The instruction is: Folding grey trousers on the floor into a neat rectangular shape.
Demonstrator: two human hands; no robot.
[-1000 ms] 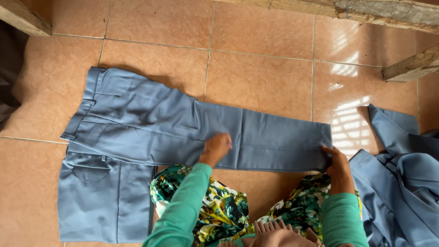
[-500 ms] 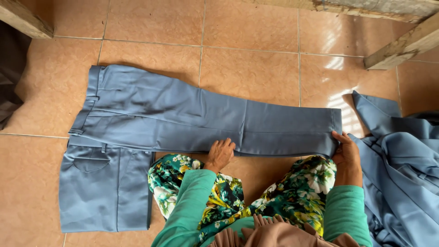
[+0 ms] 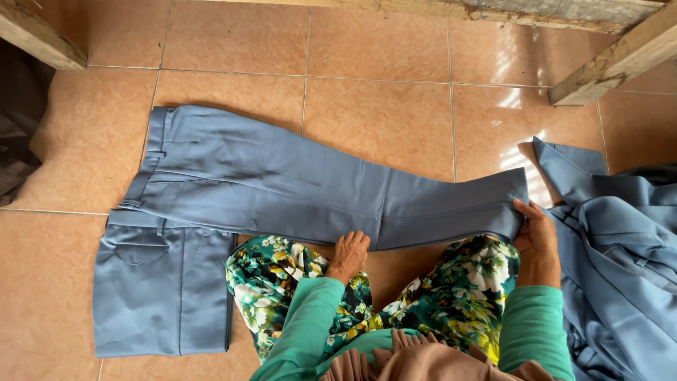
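Note:
Grey-blue trousers point(image 3: 282, 187) lie flat on the tiled floor, waistband to the left, legs stretched to the right. My left hand point(image 3: 350, 254) rests at the near edge of the trouser leg around its middle. My right hand point(image 3: 536, 233) grips the hem end of the leg at the right. A second folded grey-blue garment point(image 3: 159, 289) lies under the waistband at the lower left. My knees in green floral cloth point(image 3: 395, 296) sit just below the trousers.
A heap of the same grey-blue cloth point(image 3: 620, 247) lies at the right. Wooden beams point(image 3: 606, 63) run along the top right and top left corner. Dark fabric point(image 3: 17, 134) sits at the left edge. The floor is orange-brown tile point(image 3: 374, 49).
My left hand has slid from on top of the trouser leg back to its near edge. My right hand stays on the hem, and the trouser leg now lies straighter.

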